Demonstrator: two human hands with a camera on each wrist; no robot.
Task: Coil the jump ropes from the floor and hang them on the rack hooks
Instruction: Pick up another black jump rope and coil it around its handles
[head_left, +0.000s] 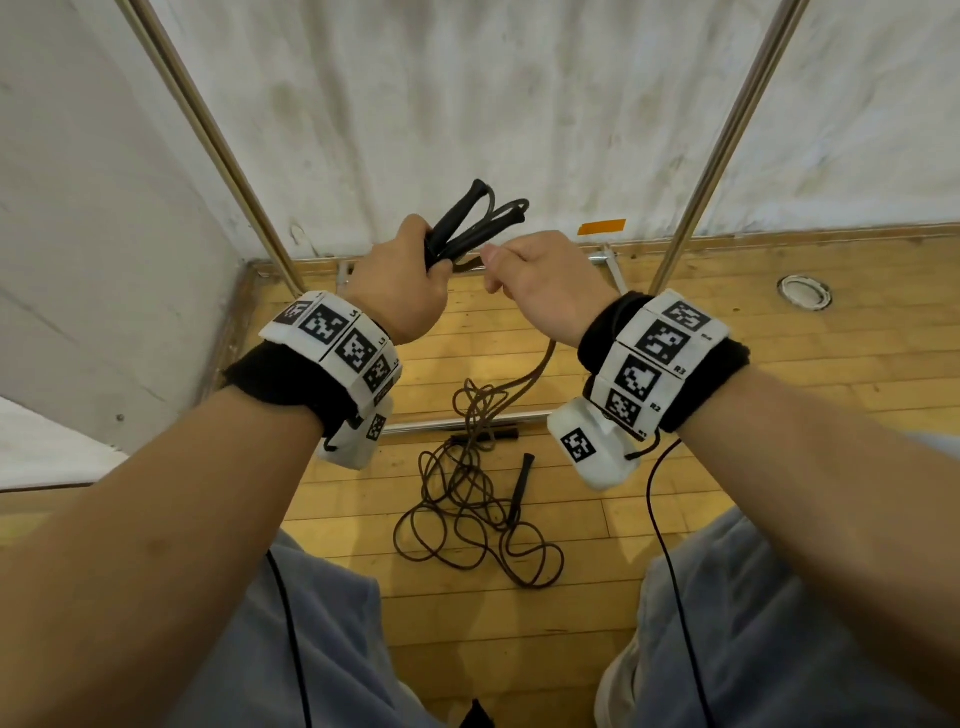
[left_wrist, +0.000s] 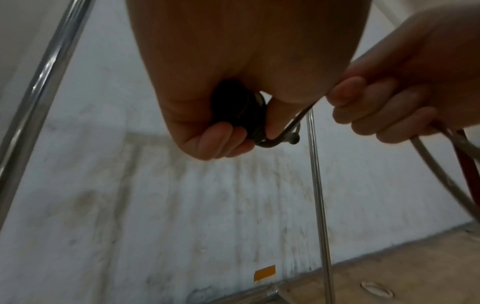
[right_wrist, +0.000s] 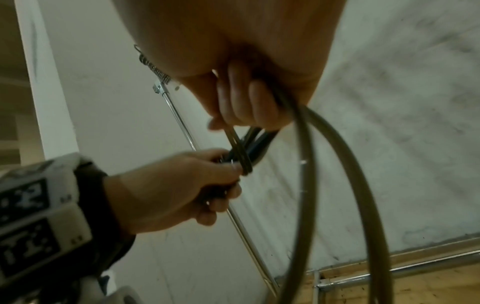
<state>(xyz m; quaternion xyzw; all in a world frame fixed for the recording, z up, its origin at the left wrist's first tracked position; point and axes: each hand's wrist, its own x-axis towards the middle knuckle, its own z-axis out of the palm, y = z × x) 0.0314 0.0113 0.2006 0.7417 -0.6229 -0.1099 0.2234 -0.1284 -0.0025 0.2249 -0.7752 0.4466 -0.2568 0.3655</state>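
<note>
The left hand (head_left: 400, 291) has its fingers (left_wrist: 223, 142) curled around two black ribbed handles (head_left: 467, 221); the right hand (head_left: 545, 283) pinches the smooth brown cord (right_wrist: 306, 164) beside them. The cord falls to a loose tangle (another handle inside) (head_left: 467, 499) on the wooden floor (head_left: 727, 374).

Matt black handles (head_left: 470, 223) and smooth brown cord (head_left: 467, 499) above a glossy wood-plank floor (head_left: 727, 374); polished metal rack poles (head_left: 727, 135) at 11 and 1 o'clock; rough, stained white wall (head_left: 467, 104).
</note>
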